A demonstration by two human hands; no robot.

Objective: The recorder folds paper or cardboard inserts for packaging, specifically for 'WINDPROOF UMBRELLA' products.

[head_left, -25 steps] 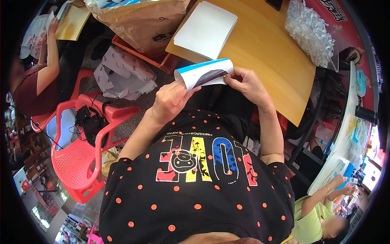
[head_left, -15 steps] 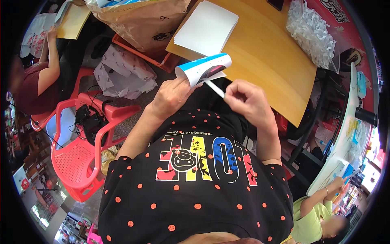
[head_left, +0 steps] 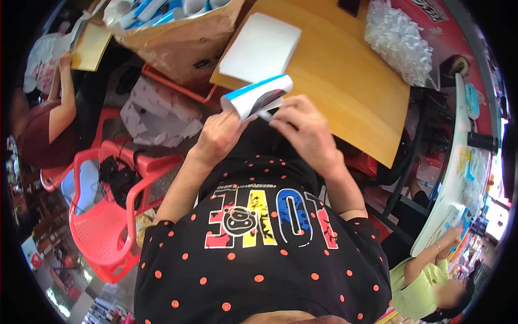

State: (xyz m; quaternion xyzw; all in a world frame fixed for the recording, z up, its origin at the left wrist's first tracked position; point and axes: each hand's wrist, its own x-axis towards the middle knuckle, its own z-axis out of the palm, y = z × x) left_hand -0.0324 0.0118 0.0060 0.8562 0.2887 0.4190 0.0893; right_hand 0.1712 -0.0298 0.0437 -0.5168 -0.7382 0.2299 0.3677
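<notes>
My left hand (head_left: 217, 136) is closed on a curled sheet of glossy printed paper (head_left: 252, 95), white with a blue band and a dark picture. The sheet is bent into a loose tube, tilted up to the right, in front of my lap. Against its lower right edge lies a narrow white strip (head_left: 265, 115), pinched by the thumb and fingers of my right hand (head_left: 305, 132). Whether the strip is stuck to the sheet I cannot tell. Just beyond the roll, a stack of white sheets (head_left: 262, 47) rests on the yellow wooden table (head_left: 350, 92).
A brown paper bag (head_left: 175, 46) full of blue-and-white rolls stands far left. A clear bag of white strips (head_left: 398, 46) sits at the table's far right. Left of me is a red plastic chair (head_left: 102, 208) with black cables. Two other people work at the left and right.
My right hand has moved left, bringing the strip up to the curled sheet. The view has shifted, and more of the rolls in the paper bag shows.
</notes>
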